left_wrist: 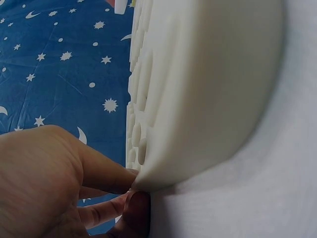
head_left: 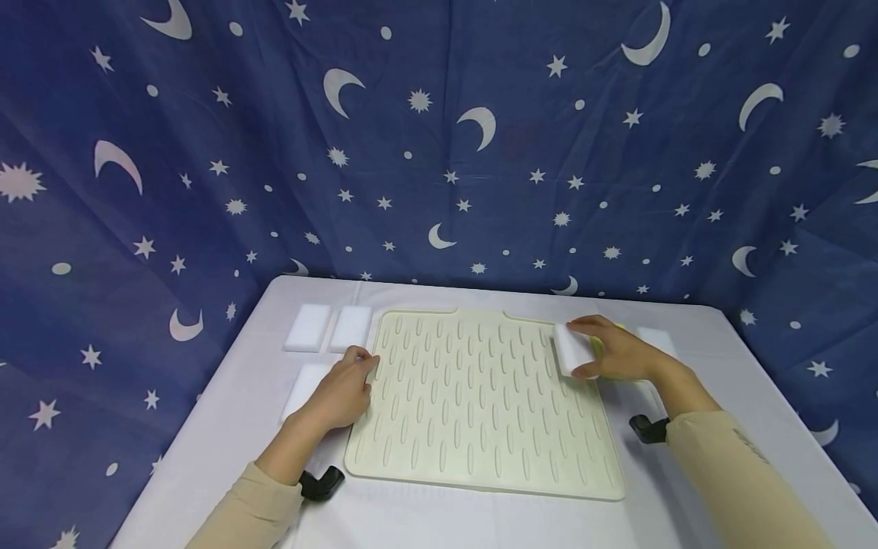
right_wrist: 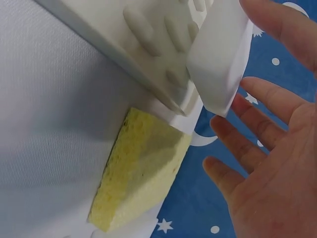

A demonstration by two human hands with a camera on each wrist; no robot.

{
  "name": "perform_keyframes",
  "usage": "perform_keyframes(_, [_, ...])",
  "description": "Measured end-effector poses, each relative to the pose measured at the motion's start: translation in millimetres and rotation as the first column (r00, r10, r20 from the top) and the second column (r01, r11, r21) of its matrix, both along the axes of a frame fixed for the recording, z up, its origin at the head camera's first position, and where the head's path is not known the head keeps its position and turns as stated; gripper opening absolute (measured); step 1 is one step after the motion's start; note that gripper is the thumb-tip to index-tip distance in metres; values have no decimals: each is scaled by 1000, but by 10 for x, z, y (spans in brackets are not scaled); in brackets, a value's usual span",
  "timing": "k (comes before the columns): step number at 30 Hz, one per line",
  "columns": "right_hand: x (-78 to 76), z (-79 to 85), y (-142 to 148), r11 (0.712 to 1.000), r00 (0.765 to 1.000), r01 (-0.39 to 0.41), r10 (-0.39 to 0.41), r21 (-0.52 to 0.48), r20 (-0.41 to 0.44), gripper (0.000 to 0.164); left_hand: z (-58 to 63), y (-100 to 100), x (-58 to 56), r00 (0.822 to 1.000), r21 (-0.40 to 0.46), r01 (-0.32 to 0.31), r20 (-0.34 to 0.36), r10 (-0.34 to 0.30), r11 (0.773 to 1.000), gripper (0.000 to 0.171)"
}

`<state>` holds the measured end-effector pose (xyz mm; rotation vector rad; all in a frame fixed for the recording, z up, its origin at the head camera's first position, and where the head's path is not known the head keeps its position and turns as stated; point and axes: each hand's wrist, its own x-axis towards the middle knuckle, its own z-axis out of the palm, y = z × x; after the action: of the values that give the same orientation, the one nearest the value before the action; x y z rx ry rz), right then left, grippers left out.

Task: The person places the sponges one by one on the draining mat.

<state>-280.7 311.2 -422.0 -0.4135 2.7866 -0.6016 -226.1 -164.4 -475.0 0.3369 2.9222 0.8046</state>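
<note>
A cream drying mat (head_left: pixel 480 396) with rows of raised oval ridges lies in the middle of the table. At its left edge my left hand (head_left: pixel 346 390) pinches the rim; the left wrist view has thumb and fingertip meeting at the mat's edge (left_wrist: pixel 198 114). Over the mat's far right corner, my right hand (head_left: pixel 624 354) holds a white foam sponge (head_left: pixel 572 351) between thumb and fingers, tilted up in the right wrist view. Beside that corner lies a yellow sponge (right_wrist: pixel 143 168), mostly hidden behind the right hand in the head view.
Left of the mat are three white foam blocks: one at the far left (head_left: pixel 308 328), one beside it (head_left: pixel 351 329), and one nearer (head_left: pixel 302 389), partly behind the left hand. Another white block (head_left: pixel 657 341) lies at the right. A blue star-patterned curtain (head_left: pixel 439 152) hangs behind the table.
</note>
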Motion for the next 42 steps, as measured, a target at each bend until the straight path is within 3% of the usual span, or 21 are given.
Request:
perform_keyframes(26, [-137, -162, -70, 999, 1000, 6, -5, -43, 27, 102, -5, -5, 17, 1000, -3, 1, 10, -1, 1000, 54])
perform_keyframes(42, [-148, -172, -123, 999, 1000, 9, -8, -52, 19, 104, -3, -10, -2, 1000, -6, 8, 0, -8, 1000, 53])
